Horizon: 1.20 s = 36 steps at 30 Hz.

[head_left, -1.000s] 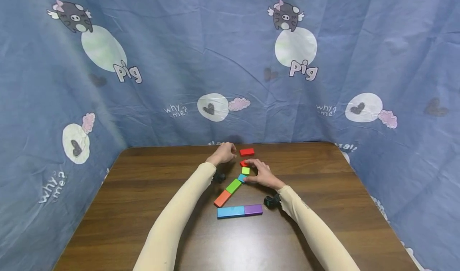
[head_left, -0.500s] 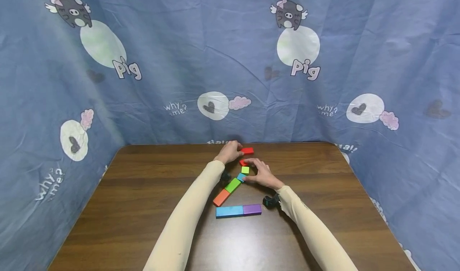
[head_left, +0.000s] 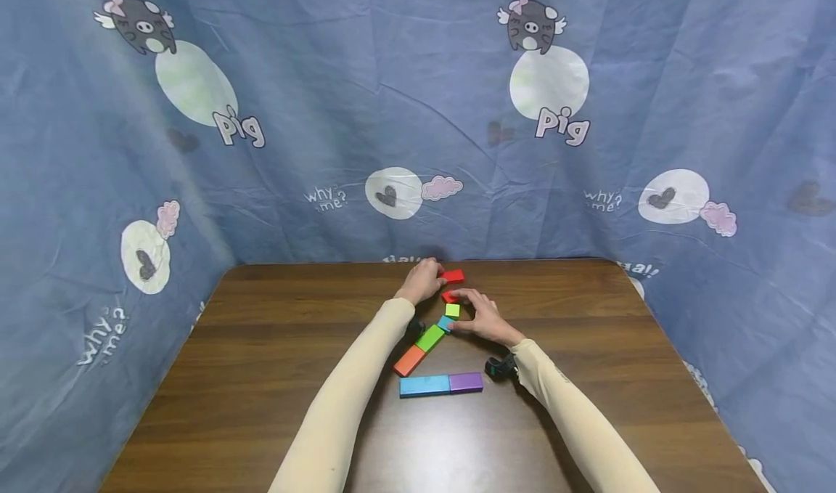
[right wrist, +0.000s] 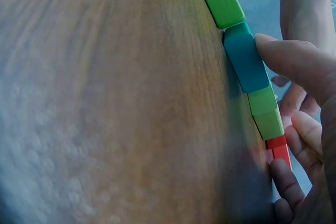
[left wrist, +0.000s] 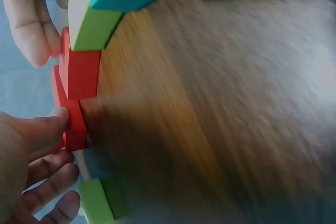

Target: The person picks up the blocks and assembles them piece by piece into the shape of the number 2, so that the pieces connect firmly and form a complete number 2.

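Note:
My left hand (head_left: 421,280) pinches a long red block (head_left: 453,276) at the far edge of the table; the thumb lies on its face in the left wrist view. My right hand (head_left: 486,320) bridges a curved row from its right side. Its thumb touches a small blue block (right wrist: 245,56), and its forefinger reaches a small red block (head_left: 448,297). Between those two sits a yellow-green block (head_left: 453,310). The row runs on nearer with a green block (head_left: 429,337) and an orange block (head_left: 409,361). In the left wrist view, the long red block's end meets or overlaps the small red one.
A blue block (head_left: 424,386) and a purple block (head_left: 466,383) lie end to end nearer me on the wooden table (head_left: 274,377). Past the left fingers, the left wrist view shows another green block (left wrist: 97,201). A printed blue curtain (head_left: 313,115) stands behind the table.
My left hand has moved right to the long red block and taken hold of it. The right hand stays at the row. The head view has shifted slightly.

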### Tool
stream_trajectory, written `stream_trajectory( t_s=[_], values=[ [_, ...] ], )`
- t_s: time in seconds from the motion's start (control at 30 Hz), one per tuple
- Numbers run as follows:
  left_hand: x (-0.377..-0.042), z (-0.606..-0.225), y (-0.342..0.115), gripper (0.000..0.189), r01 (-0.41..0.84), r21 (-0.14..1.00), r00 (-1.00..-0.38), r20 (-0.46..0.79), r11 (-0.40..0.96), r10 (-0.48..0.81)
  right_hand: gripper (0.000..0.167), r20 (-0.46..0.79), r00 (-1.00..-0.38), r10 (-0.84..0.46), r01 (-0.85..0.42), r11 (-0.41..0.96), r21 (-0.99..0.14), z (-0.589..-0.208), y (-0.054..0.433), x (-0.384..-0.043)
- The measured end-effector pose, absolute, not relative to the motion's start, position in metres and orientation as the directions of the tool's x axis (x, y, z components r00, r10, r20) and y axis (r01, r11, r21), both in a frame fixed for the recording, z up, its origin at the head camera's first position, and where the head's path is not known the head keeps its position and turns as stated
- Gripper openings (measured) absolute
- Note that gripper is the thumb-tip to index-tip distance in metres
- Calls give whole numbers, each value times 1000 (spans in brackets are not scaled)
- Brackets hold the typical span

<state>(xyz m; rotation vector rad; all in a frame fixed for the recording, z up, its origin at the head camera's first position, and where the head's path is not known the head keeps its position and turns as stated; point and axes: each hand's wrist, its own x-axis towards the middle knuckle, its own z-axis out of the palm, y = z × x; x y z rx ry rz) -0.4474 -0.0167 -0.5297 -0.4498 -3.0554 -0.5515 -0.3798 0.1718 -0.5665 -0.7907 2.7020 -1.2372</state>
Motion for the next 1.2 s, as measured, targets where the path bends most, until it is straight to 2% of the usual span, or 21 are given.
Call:
stream_trajectory(
  t_s=[0.33, 0.67, 0.87, 1.2],
  values=[
    [-435, -534, -34, 20, 322, 345, -947, 113, 882, 301, 72, 161, -873, -460, -426, 560, -710, -566, 182, -379],
    [-424, -539, -67, 21, 388, 224, -918, 179, 894, 353, 71, 142, -871, -470, -419, 560, -715, -570, 171, -380],
    [-417, -541, -74, 20, 434, 218, -891, 246, 874, 381, 71, 146, -871, -470, -417, 548, -725, -568, 171, -380],
    [-413, -545, -75, 21, 423, 243, -897, 252, 873, 364, 70, 140, -874, -465, -412, 557, -721, -570, 171, -381]
  ],
)
